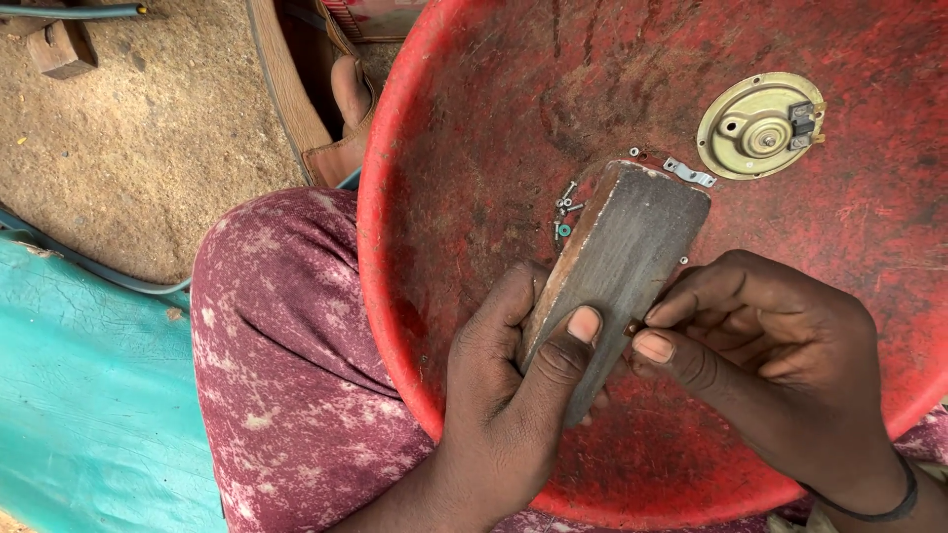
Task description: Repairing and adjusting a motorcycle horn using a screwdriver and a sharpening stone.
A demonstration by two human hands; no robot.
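Wooden block slanted inside red basin, clear of rim, bare room beyond. Gripped low by left hand; right hand pinching small part against its edge.

No packages, labels, signs or screens showed anywhere in the frame.
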